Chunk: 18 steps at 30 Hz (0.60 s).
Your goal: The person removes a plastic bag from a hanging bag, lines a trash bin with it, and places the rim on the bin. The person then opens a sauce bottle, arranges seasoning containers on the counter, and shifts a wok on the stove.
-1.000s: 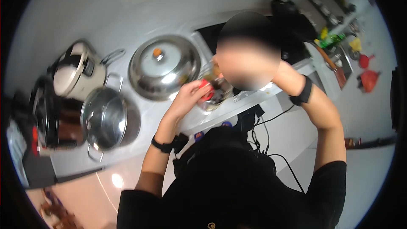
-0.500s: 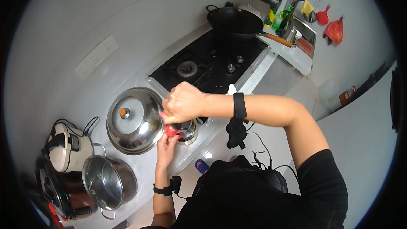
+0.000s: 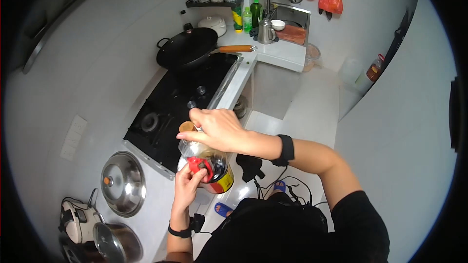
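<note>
A large clear bottle [image 3: 222, 169] with dark contents and a yellow and red label is held in front of my body, past the counter's edge. My left hand [image 3: 187, 182] is closed on its red handle [image 3: 201, 168]. Above it, my right hand [image 3: 217, 129] is closed near the bottle's neck, next to a round orange-brown cap or lid [image 3: 186, 126]. What exactly the right fingers grip is partly hidden by the hand.
Left of the hands lies the black stove [image 3: 165, 107], with a black wok [image 3: 187, 48] at its far end. A domed steel lid [image 3: 124, 185], a steel pot [image 3: 117, 243] and a rice cooker [image 3: 78, 221] stand on the near counter. Cables [image 3: 287, 180] hang by my body.
The view has swung toward the sink. Both hands and the bottle have moved away from beside the domed lid to the stove's front edge, and the bottle now shows more clearly.
</note>
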Each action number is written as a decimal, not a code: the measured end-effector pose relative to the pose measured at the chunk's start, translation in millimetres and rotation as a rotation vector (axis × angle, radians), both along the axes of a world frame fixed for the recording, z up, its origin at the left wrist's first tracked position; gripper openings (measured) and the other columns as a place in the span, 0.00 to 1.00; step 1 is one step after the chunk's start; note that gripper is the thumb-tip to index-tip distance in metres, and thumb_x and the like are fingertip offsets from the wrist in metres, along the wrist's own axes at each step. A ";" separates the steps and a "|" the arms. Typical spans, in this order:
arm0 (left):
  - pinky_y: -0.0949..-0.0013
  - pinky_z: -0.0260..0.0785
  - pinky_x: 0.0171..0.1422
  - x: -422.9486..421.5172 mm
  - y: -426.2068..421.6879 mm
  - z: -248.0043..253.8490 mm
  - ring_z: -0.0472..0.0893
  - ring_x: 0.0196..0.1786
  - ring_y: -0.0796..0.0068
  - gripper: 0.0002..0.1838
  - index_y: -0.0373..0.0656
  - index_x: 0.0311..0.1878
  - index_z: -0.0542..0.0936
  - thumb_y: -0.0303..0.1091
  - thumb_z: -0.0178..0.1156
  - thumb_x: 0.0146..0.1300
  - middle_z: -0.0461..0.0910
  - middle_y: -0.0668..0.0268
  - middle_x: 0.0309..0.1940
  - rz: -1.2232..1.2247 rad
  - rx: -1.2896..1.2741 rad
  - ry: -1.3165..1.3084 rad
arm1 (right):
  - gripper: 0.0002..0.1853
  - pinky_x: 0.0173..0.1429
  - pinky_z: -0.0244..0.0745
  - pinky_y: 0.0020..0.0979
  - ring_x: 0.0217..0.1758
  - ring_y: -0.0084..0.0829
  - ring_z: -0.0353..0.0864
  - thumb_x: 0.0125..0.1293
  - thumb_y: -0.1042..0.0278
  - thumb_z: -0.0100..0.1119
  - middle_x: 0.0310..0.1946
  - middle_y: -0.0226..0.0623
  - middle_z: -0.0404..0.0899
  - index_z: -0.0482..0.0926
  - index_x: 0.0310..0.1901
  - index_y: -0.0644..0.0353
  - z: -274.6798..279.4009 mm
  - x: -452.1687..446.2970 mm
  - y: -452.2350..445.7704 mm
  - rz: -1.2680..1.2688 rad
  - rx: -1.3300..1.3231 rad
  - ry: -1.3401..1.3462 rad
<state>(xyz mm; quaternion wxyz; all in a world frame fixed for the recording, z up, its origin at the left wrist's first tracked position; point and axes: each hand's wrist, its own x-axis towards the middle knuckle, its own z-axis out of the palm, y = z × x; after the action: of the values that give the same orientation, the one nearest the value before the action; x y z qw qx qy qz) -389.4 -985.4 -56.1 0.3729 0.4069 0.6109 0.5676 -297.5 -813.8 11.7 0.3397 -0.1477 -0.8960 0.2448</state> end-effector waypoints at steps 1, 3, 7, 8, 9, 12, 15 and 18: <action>0.84 0.56 0.26 12.8 17.7 -4.6 0.68 0.24 0.91 0.05 0.40 0.36 0.77 0.30 0.57 0.64 0.74 0.76 0.22 -0.030 -0.007 0.033 | 0.26 0.24 0.67 0.38 0.19 0.41 0.75 0.59 0.40 0.56 0.14 0.39 0.71 0.68 0.24 0.60 -3.7 26.5 10.6 -0.028 -0.037 0.024; 0.84 0.56 0.25 43.3 57.6 -7.8 0.68 0.23 0.91 0.06 0.40 0.37 0.77 0.32 0.56 0.64 0.76 0.75 0.23 -0.042 0.007 0.029 | 0.21 0.24 0.67 0.35 0.19 0.38 0.75 0.59 0.48 0.59 0.14 0.38 0.72 0.70 0.27 0.59 -9.5 80.0 34.2 -0.022 -0.085 0.038; 0.82 0.58 0.26 105.9 135.7 -1.5 0.69 0.24 0.88 0.10 0.38 0.34 0.80 0.35 0.54 0.66 0.76 0.72 0.23 -0.046 0.068 -0.090 | 0.13 0.29 0.72 0.32 0.24 0.34 0.80 0.59 0.59 0.61 0.20 0.37 0.77 0.73 0.35 0.60 -36.1 159.7 72.7 0.012 -0.243 -0.064; 0.82 0.60 0.27 115.2 153.9 -12.8 0.69 0.24 0.87 0.12 0.38 0.34 0.81 0.36 0.53 0.67 0.75 0.72 0.21 -0.003 0.053 -0.133 | 0.13 0.29 0.72 0.32 0.24 0.34 0.80 0.59 0.59 0.61 0.20 0.37 0.77 0.73 0.35 0.60 -47.3 170.1 81.6 0.025 -0.242 -0.067; 0.81 0.61 0.27 123.9 171.8 -21.8 0.69 0.23 0.87 0.14 0.38 0.35 0.81 0.37 0.52 0.68 0.73 0.73 0.20 -0.015 0.075 -0.160 | 0.13 0.33 0.74 0.34 0.28 0.36 0.81 0.58 0.61 0.60 0.24 0.38 0.79 0.73 0.38 0.61 -54.0 180.0 89.7 0.007 -0.287 -0.021; 0.81 0.63 0.27 158.3 213.7 -16.1 0.68 0.22 0.87 0.17 0.38 0.38 0.79 0.42 0.47 0.71 0.70 0.74 0.19 -0.066 0.052 -0.233 | 0.18 0.40 0.76 0.37 0.35 0.39 0.82 0.56 0.62 0.59 0.35 0.41 0.80 0.70 0.46 0.59 -70.6 199.6 118.5 -0.115 -0.352 0.032; 0.82 0.62 0.25 179.5 254.5 -18.5 0.67 0.20 0.87 0.19 0.40 0.40 0.76 0.47 0.44 0.72 0.70 0.74 0.20 -0.188 -0.019 -0.231 | 0.15 0.37 0.74 0.43 0.33 0.45 0.81 0.57 0.63 0.58 0.30 0.44 0.80 0.68 0.42 0.59 -80.9 211.2 148.7 -0.236 -0.392 -0.026; 0.80 0.60 0.22 186.4 297.0 -27.9 0.67 0.17 0.86 0.20 0.42 0.37 0.74 0.49 0.44 0.71 0.69 0.73 0.19 -0.272 -0.063 -0.155 | 0.12 0.32 0.72 0.31 0.27 0.32 0.80 0.58 0.70 0.58 0.26 0.39 0.78 0.68 0.41 0.61 -102.5 209.4 188.4 -0.352 -0.478 -0.015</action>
<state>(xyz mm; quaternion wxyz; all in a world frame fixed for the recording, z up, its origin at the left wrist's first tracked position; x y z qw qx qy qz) -203.0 -688.4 -84.0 0.5052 0.4288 0.5370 0.5220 -88.0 -625.5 -90.8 0.3260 -0.3784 -0.7760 0.3851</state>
